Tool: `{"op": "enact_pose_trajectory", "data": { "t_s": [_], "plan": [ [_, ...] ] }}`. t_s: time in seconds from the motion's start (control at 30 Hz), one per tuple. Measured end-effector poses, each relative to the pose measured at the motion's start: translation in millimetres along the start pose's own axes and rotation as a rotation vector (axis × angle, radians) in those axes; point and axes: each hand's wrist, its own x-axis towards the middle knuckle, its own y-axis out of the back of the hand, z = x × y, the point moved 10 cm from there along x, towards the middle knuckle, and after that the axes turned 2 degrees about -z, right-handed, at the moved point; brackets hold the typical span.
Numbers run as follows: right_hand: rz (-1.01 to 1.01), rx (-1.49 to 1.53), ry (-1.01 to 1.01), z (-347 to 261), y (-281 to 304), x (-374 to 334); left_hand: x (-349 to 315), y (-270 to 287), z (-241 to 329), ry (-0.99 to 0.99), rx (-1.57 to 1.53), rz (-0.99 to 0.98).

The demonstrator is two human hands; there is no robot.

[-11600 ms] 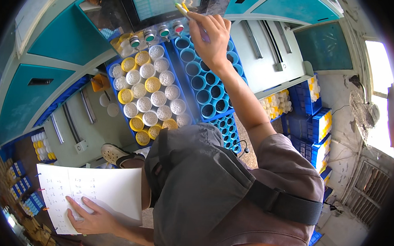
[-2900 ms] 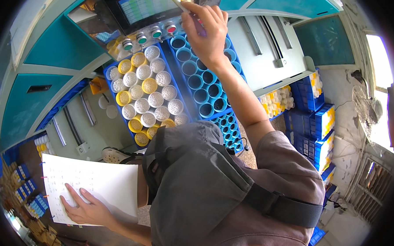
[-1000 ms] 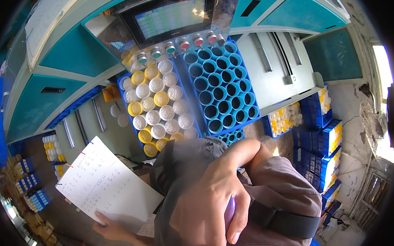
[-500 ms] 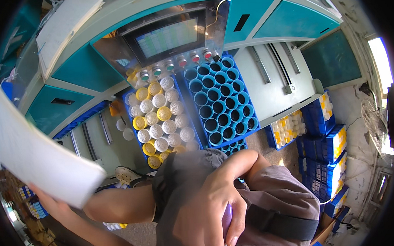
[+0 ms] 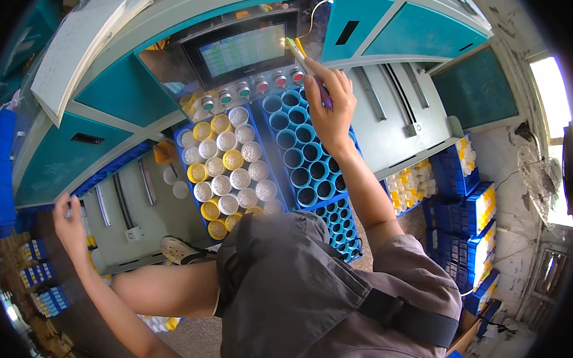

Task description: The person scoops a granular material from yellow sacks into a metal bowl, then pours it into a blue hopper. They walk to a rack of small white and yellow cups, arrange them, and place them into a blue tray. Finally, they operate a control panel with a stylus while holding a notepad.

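Observation:
My right hand (image 5: 334, 110) is closed around a slim pen (image 5: 325, 95) with a purple barrel, held up before the machine's control panel. The pen's upper end reaches near the right edge of the screen (image 5: 252, 49). Below that hand stands a blue crate (image 5: 277, 138) of light-blue cups with dark insides. My left hand (image 5: 71, 230) is raised at the left, empty, its fingers apart. At the upper left, white paper sheets (image 5: 79, 53) lie against the top of the machine.
Red and green buttons (image 5: 262, 87) line the panel's lower edge. A crate of white and yellow cups (image 5: 226, 142) stands beside the blue cups. Teal cabinet doors (image 5: 414, 32) run above. Stacked blue crates (image 5: 480, 212) and a fan (image 5: 539, 181) stand at the right.
My right hand has risen from my lap to the control panel with the pen. My left hand has let go of the white paper it held. The sheets at the upper left have shifted.

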Motion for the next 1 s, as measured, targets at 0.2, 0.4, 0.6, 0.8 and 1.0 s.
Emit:
{"op": "enact_pose_trajectory", "data": {
  "t_s": [0.2, 0.4, 0.6, 0.8, 1.0],
  "plan": [
    [0.0, -0.091, 0.1, 9, -17, 10, -95, -26, -35, -0.068, 0.586, -0.164],
    [0.011, -0.115, 0.149, 11, -24, 9, -119, -60, -73, 0.175, 0.087, -0.518],
    [-0.012, -0.096, 0.137, 9, -32, 5, -125, -59, -59, 0.141, 0.106, -0.554],
    [-0.073, -0.054, 0.196, -11, -49, 1, -123, -57, -59, 0.14, 0.099, -0.526],
    [-0.104, -0.012, 0.185, -25, -64, -4, -121, -53, -46, 0.151, 0.19, -0.484]
  ]
}}
